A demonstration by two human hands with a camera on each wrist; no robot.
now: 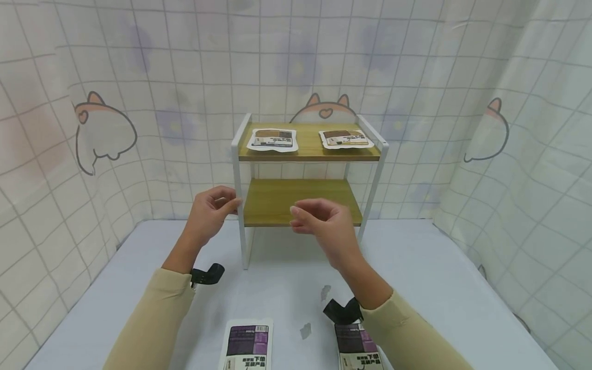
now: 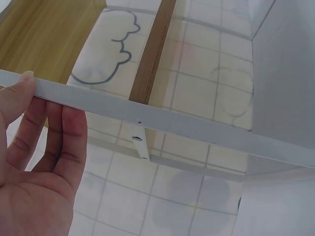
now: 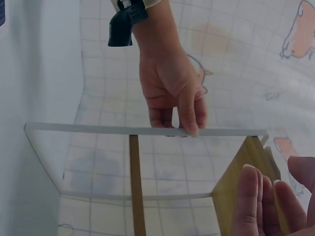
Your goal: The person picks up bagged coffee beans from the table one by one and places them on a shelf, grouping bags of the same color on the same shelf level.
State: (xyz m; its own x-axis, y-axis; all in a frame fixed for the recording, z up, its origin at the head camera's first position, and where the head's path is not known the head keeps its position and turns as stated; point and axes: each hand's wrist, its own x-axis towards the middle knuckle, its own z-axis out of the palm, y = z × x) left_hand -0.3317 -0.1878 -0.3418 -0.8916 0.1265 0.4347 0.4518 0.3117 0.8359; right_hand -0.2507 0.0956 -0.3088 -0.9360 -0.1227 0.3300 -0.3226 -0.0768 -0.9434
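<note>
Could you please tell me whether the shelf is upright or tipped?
Upright: the shelf stands on its white legs, two packets lying on its top board.

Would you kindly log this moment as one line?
left hand grip: pinches white rack post | right hand grip: holds nothing | upper shelf: two brown-printed packets | table: two purple-printed packets

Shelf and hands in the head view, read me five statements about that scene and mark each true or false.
1. The left hand holds the shelf by its white frame. True.
2. Two packets lie on the upper board. True.
3. The right hand grips a packet. False: it holds nothing.
4. The lower board bears two packets. False: none shows there.
5. Two purple-labelled packets lie on the table. True.
</note>
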